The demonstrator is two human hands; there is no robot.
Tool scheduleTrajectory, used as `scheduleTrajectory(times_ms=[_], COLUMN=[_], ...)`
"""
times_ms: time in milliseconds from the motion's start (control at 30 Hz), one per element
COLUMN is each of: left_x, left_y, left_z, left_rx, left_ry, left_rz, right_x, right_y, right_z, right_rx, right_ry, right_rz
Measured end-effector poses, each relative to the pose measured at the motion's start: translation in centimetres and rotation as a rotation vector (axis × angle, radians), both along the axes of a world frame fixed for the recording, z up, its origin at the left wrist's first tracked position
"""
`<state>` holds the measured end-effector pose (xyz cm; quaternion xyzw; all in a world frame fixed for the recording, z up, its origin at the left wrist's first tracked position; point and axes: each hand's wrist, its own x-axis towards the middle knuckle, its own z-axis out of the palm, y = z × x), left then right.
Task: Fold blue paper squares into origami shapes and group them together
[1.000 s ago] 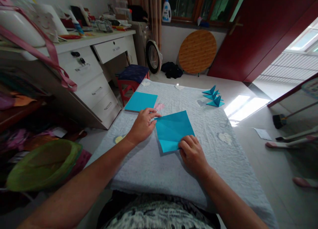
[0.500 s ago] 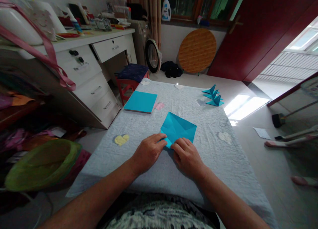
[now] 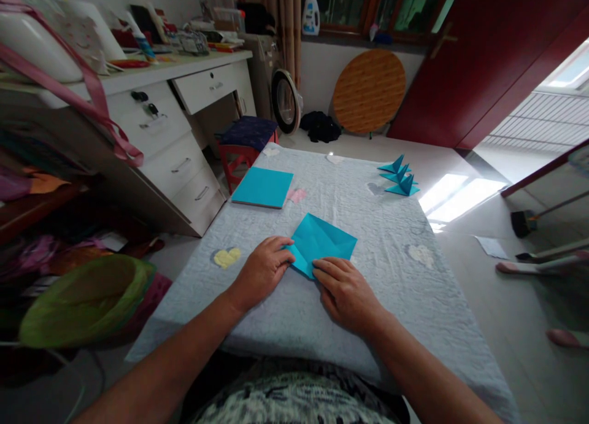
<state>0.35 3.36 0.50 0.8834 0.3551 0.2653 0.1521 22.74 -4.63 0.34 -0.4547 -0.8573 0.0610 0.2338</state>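
A creased sheet of blue origami paper [image 3: 322,243] lies on the cloth-covered table in front of me, its near left edge turned toward my body. My left hand [image 3: 267,264] pinches its left corner between thumb and fingers. At the near edge, my right hand [image 3: 343,286] has its fingers bent together over the paper; its thumb is mostly hidden. Farther left rests a stack of square blue paper [image 3: 263,187]. Several folded blue paper pieces [image 3: 399,177] with upright points stand in a row at the table's far right.
The table [image 3: 396,326] wears a pale quilted cloth with heart patches. To the left are a white desk [image 3: 161,135] with drawers and a green-lined bin [image 3: 87,301]. A red stool [image 3: 237,160] stands past the far left corner. A round wooden tabletop [image 3: 368,92] leans against the wall.
The paper has turned slightly and shifted left. My left hand has moved left along with its corner, away from my right hand, which stays at the near edge with straighter fingers.
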Motion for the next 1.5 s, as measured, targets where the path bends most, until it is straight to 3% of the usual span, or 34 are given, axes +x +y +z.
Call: scheduleTrajectory(times_ms=[133, 300, 600, 867, 1167, 1500], left_x=[-0.3, -0.6, -0.6, -0.3, -0.5, -0.2], left_y=[-0.5, -0.7, -0.7, -0.5, -0.1, -0.1], left_z=[0.1, 0.4, 1.0, 0.6, 0.5, 0.4], left_rx=[0.158, 0.092, -0.225, -0.274, -0.284, -0.27], left_ry=[0.186, 0.292, 0.096, 0.062, 0.043, 0.096], left_rz=[0.075, 0.048, 0.083, 0.161, 0.205, 0.235], right_x=[0.0, 0.1, 0.5, 0.7, 2.0, 1.1], right_y=[0.1, 0.4, 0.9, 1.4, 3.8, 3.3], right_z=[-0.1, -0.1, 0.2, -0.4, 0.6, -1.1], right_rx=[0.0, -0.025, -0.157, -0.198, -0.31, -0.12], right_ry=[0.013, 0.151, 0.364, 0.397, 0.191, 0.202], right_rz=[-0.009, -0.047, -0.149, -0.321, -0.348, -0.439])
